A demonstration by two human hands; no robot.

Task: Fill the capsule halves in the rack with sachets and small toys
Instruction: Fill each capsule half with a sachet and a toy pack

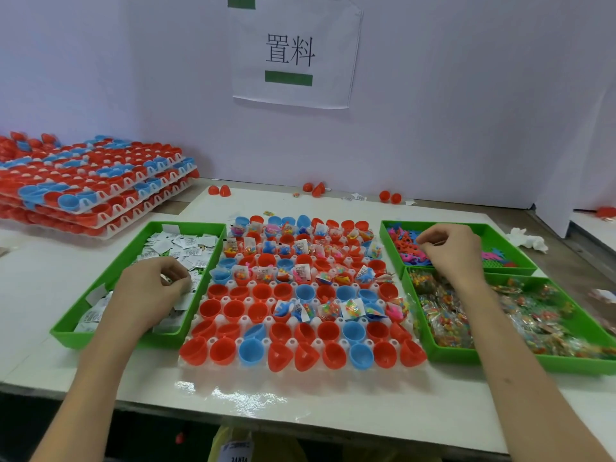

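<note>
Two hands are seen from the head camera. The left hand (156, 288) is curled over the white paper sachets (186, 245) in the green plastic tray (100, 338) on the left, and one sachet is pinched at its fingertips. The right hand (450, 250) is curled over pink and orange small toys (403, 241) in the far right green tray (520, 271). Whether a toy is gripped cannot be told. Between the trays is set the white plastic rack (248, 319) of red and blue capsule halves (213, 308), filled in its far rows.
</note>
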